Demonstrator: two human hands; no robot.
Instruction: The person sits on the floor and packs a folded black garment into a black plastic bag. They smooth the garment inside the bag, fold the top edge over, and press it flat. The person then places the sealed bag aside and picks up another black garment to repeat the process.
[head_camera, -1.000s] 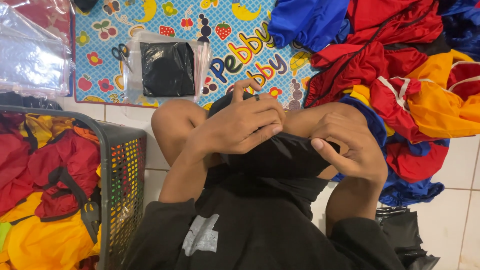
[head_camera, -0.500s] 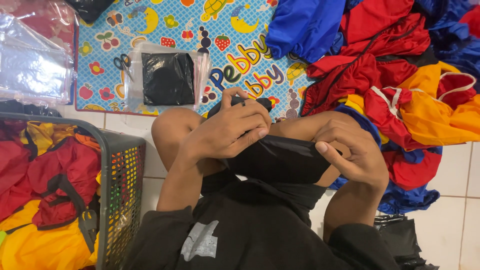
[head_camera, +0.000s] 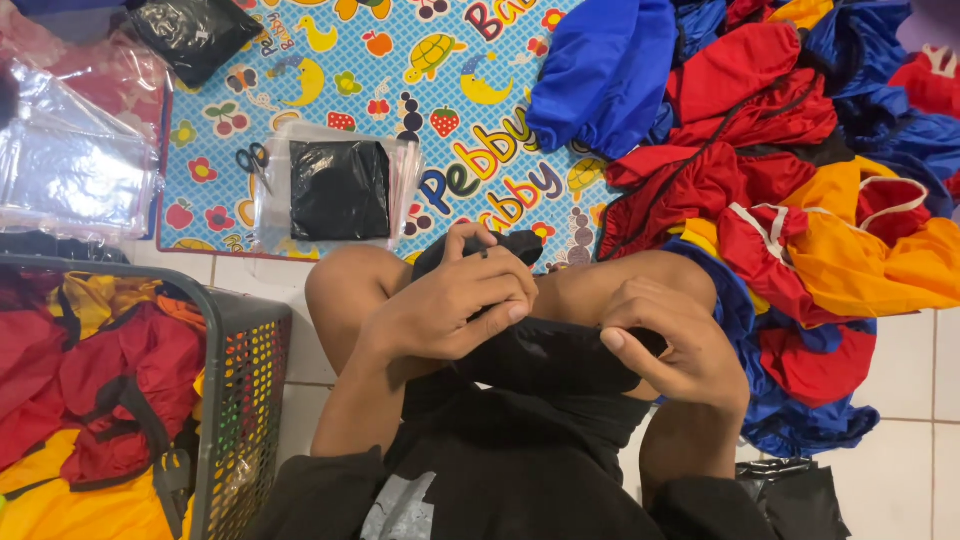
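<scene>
A black garment lies bunched across my lap, between my bent knees. My left hand is closed over its upper part, fingers curled around the cloth near my left knee. My right hand pinches its right edge between thumb and fingers. In front of me, on a colourful play mat, a folded black garment inside a clear plastic bag lies flat, with small scissors beside it.
A dark mesh basket full of red and yellow garments stands at my left. A large heap of red, blue and yellow garments covers the floor at the right. Clear plastic bags are stacked at the far left. White tiles lie underneath.
The view has shifted down the mat. My left hand has slid slightly along the black garment; both hands keep hold of it.
</scene>
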